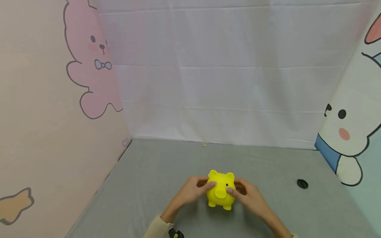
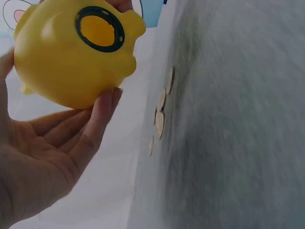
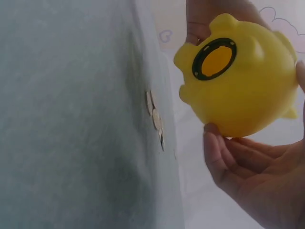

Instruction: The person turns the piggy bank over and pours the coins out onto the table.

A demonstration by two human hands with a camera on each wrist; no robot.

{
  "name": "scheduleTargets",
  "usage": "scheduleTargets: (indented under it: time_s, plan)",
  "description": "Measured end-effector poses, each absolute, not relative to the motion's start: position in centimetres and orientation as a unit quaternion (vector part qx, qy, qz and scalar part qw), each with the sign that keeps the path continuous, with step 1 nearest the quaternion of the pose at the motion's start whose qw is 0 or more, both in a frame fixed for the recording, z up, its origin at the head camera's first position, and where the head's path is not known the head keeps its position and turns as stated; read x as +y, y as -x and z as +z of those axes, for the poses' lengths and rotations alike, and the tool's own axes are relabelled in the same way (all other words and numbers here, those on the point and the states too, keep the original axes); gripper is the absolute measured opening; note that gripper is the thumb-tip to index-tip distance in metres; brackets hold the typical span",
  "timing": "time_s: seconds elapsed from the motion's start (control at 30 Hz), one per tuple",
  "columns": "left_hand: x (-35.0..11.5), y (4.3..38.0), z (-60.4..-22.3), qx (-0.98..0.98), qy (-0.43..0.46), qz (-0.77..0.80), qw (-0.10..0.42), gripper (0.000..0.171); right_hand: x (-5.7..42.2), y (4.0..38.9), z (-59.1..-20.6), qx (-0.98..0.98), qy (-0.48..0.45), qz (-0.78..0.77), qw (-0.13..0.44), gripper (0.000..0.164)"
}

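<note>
Both hands hold a yellow piggy bank [image 1: 221, 190] off the grey table, its snout turned toward me. My left hand [image 1: 190, 191] grips its left side and my right hand [image 1: 249, 197] its right side, thumbs in front and fingers behind. Seen from below in the left wrist view, the piggy bank's belly has a round hole edged by a dark ring [image 2: 101, 48]. Several coins [image 3: 156, 119] lie on the table below and beyond the piggy bank; in the head view it hides them.
A black oval plug-like piece [image 1: 302, 183] lies on the table at the right. One small coin [image 1: 204, 144] lies at the table's far edge, by the white curtain [image 1: 220, 86]. Walls with cartoon animals flank the grey table [image 1: 143, 198].
</note>
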State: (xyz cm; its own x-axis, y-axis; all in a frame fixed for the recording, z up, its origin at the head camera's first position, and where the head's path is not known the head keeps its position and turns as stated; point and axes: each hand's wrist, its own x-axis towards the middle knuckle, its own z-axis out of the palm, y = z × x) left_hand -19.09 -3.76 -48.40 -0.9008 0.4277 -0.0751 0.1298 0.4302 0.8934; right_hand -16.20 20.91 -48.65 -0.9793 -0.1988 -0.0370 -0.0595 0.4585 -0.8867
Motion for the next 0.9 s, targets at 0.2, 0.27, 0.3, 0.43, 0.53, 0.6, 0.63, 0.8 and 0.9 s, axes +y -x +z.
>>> scheduleTargets:
  time_s: [0.2,0.27,0.3,0.43,0.53,0.6,0.63,0.8,0.9]
  plan:
    - [-2.9,19.2,-48.3,0.822,-0.095,0.527,0.196,0.062,20.6,16.6,-47.8,0.850,0.015,-0.513,0.119,0.053]
    - [-2.7,19.3,-48.3,0.816,-0.088,0.534,0.204,0.065,20.7,16.7,-47.6,0.849,0.013,-0.513,0.127,0.056]
    - [-2.7,19.3,-48.2,0.813,-0.087,0.538,0.207,0.065,20.8,16.8,-47.6,0.850,0.014,-0.510,0.130,0.056]
    - [-2.7,19.4,-48.2,0.804,-0.099,0.548,0.209,0.061,21.1,16.8,-47.6,0.845,0.032,-0.517,0.135,0.052]
    - [-3.2,19.5,-48.6,0.809,-0.134,0.538,0.194,0.054,21.6,16.8,-48.0,0.845,0.069,-0.515,0.123,0.049]
    - [-3.6,19.5,-48.8,0.811,-0.172,0.529,0.180,0.062,22.0,16.7,-48.4,0.847,0.108,-0.508,0.109,0.063]
    - [-3.8,19.5,-48.9,0.812,-0.190,0.524,0.172,0.069,22.1,16.7,-48.7,0.850,0.127,-0.501,0.098,0.070]
    - [-4.0,19.6,-49.3,0.812,-0.254,0.508,0.133,0.092,22.3,16.7,-49.5,0.847,0.198,-0.490,0.053,0.095]
    - [-4.0,19.8,-49.4,0.816,-0.266,0.501,0.112,0.095,22.1,16.9,-49.4,0.843,0.211,-0.493,0.036,0.098]
